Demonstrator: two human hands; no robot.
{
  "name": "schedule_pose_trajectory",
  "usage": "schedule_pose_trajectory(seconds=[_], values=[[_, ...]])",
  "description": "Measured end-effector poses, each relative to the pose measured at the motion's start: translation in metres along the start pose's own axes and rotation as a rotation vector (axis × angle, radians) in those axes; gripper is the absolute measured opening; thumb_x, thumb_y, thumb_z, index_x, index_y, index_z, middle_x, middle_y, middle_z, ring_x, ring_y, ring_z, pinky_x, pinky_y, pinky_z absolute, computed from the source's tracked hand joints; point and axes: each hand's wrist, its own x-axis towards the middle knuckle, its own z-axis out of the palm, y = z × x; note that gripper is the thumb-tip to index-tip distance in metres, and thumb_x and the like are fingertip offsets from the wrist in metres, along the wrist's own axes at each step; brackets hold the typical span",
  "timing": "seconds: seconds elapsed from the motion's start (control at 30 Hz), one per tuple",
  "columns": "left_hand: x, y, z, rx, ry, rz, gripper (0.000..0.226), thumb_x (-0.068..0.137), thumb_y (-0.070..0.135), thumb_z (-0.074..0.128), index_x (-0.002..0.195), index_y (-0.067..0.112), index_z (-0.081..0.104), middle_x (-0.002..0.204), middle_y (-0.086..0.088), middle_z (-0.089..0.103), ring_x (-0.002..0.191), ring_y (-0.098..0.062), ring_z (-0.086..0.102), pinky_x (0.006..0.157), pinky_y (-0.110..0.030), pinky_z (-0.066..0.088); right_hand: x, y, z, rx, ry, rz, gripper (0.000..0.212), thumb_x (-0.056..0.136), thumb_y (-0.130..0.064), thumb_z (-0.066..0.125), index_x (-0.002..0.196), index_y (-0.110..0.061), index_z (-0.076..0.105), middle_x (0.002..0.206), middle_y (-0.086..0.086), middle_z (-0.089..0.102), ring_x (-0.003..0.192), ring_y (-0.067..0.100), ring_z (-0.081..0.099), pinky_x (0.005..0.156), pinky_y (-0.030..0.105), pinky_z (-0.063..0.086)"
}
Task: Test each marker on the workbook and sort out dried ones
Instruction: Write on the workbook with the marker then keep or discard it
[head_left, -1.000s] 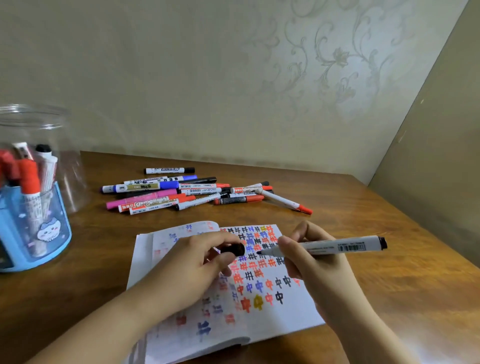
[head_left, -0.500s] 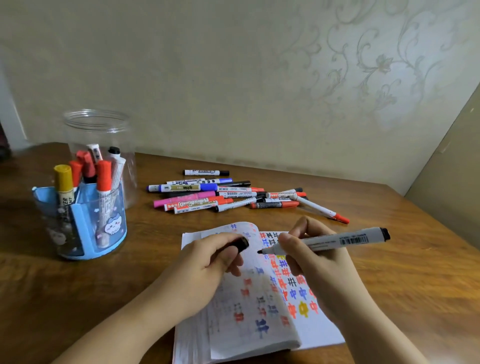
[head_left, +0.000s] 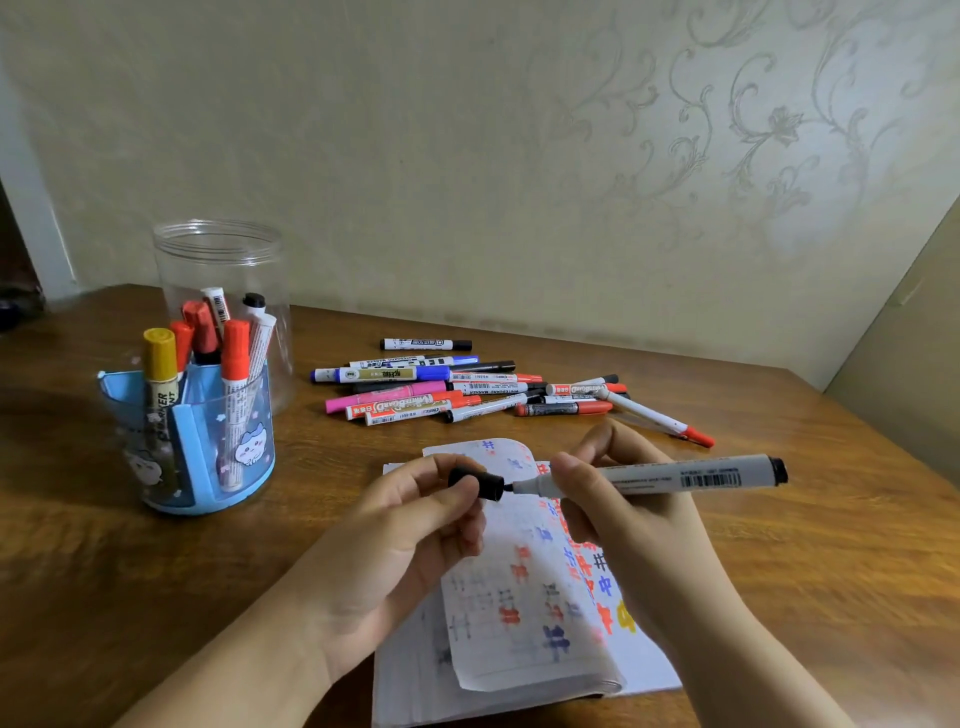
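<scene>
Where half a second ago a gap separated them, the black cap (head_left: 475, 483) pinched in the left hand (head_left: 410, 545) now meets the tip of the marker (head_left: 670, 475) gripped by the right hand (head_left: 618, 514) above the workbook (head_left: 524, 597), suggesting its test is finished and sorting comes next.

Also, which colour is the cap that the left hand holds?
Black. The cap, pinched by the left hand, shows in the head view.

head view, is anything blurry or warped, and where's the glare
Head view: the workbook pages look smeared, print unreadable; the wide lens bends the table edges and right wall; soft sheen on the wood at lower right and on the clear jar rim; the marker barcode and left hand's cap stay fairly sharp.
</scene>
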Motion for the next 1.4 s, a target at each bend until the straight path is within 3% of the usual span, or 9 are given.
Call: schedule_pose_trajectory(seconds=[0.2, 0.47, 0.73, 0.87, 1.0, 1.1, 1.17, 1.27, 1.4], values=[[-0.009, 0.007, 0.001, 0.231, -0.04, 0.021, 0.021, 0.072, 0.006, 0.062, 0.092, 0.002, 0.067, 0.078, -0.018, 0.067, 0.07, -0.022, 0.065, 0.065, -0.026, 0.056, 0.001, -0.002, 0.002, 0.019, -0.018, 0.018, 0.029, 0.077, -0.027, 0.073, 0.057, -0.025, 0.053, 0.045, -0.004, 0.047, 0.044, 0.011, 0.037, 0.048, 0.03, 0.026], [-0.014, 0.013, 0.003, 0.908, -0.159, 0.083, 0.021, 0.084, 0.035, 0.054, 0.098, 0.025, 0.065, 0.078, 0.005, 0.071, 0.076, -0.008, 0.067, 0.074, -0.021, 0.05, 0.002, 0.004, 0.011, -0.063, -0.055, -0.001, 0.026, 0.075, -0.03, 0.062, 0.053, -0.024, 0.049, 0.042, -0.004, 0.044, 0.042, 0.011, 0.04, 0.045, 0.018, 0.033], [-0.019, 0.013, 0.006, 1.031, -0.043, 0.249, 0.016, 0.092, 0.025, 0.051, 0.087, 0.031, 0.065, 0.071, 0.01, 0.066, 0.069, -0.003, 0.062, 0.066, -0.014, 0.047, 0.005, 0.016, 0.03, -0.011, -0.006, -0.008, 0.028, 0.079, -0.03, 0.059, 0.056, -0.023, 0.045, 0.046, -0.002, 0.04, 0.045, 0.013, 0.037, 0.047, 0.025, 0.034], [-0.018, 0.014, -0.004, 1.025, 0.029, 0.173, 0.018, 0.094, 0.028, 0.049, 0.087, 0.028, 0.066, 0.071, 0.008, 0.067, 0.067, -0.002, 0.062, 0.065, -0.014, 0.048, 0.009, 0.015, 0.04, 0.017, -0.094, 0.122, 0.037, 0.081, -0.05, 0.064, 0.062, -0.022, 0.051, 0.044, -0.005, 0.043, 0.04, 0.009, 0.035, 0.045, 0.018, 0.031], [-0.013, 0.022, -0.022, 1.044, 0.245, 0.113, 0.017, 0.094, 0.035, 0.048, 0.089, 0.03, 0.064, 0.067, 0.012, 0.066, 0.066, -0.001, 0.063, 0.064, -0.019, 0.049, 0.014, 0.008, 0.042, -0.325, -0.115, 0.238, 0.043, 0.075, -0.059, 0.052, 0.079, -0.016, 0.06, 0.05, -0.004, 0.059, 0.041, 0.004, 0.043, 0.043, 0.017, 0.035], [-0.016, 0.031, -0.035, 1.135, 0.383, 0.111, 0.017, 0.092, 0.04, 0.051, 0.085, 0.03, 0.063, 0.071, 0.009, 0.065, 0.07, -0.006, 0.062, 0.061, -0.02, 0.047, 0.015, 0.009, 0.042, -0.695, -0.05, -0.041, 0.016, 0.086, -0.037, 0.064, 0.078, -0.024, 0.06, 0.055, -0.009, 0.058, 0.049, 0.001, 0.051, 0.047, 0.012, 0.039], [-0.019, 0.035, -0.038, 1.193, 0.422, 0.112, 0.017, 0.09, 0.042, 0.052, 0.084, 0.03, 0.062, 0.075, 0.008, 0.064, 0.073, -0.008, 0.061, 0.059, -0.02, 0.044, 0.017, 0.004, 0.052, -0.917, -0.173, -0.232, 0.004, 0.089, -0.032, 0.061, 0.09, -0.033, 0.057, 0.081, -0.016, 0.062, 0.068, 0.001, 0.054, 0.06, 0.008, 0.039], [-0.024, 0.04, -0.038, 1.248, 0.417, 0.146, 0.02, 0.09, 0.041, 0.053, 0.081, 0.026, 0.062, 0.075, 0.005, 0.063, 0.073, -0.008, 0.058, 0.058, -0.019, 0.043, 0.024, 0.006, 0.077, -1.137, -0.39, -0.369, 0.029, 0.093, -0.036, 0.054, 0.123, -0.038, 0.054, 0.125, -0.014, 0.053, 0.105, 0.004, 0.05, 0.077, 0.01, 0.036], [-0.039, 0.048, -0.045, 1.28, 0.445, 0.232, 0.023, 0.087, 0.051, 0.052, 0.093, 0.03, 0.061, 0.085, 0.014, 0.061, 0.082, -0.003, 0.057, 0.066, -0.014, 0.047, 0.038, 0.002, 0.098, -1.133, -0.401, -0.392, 0.026, 0.095, -0.034, 0.05, 0.119, -0.026, 0.055, 0.113, -0.007, 0.059, 0.092, 0.008, 0.056, 0.077, 0.018, 0.048]])
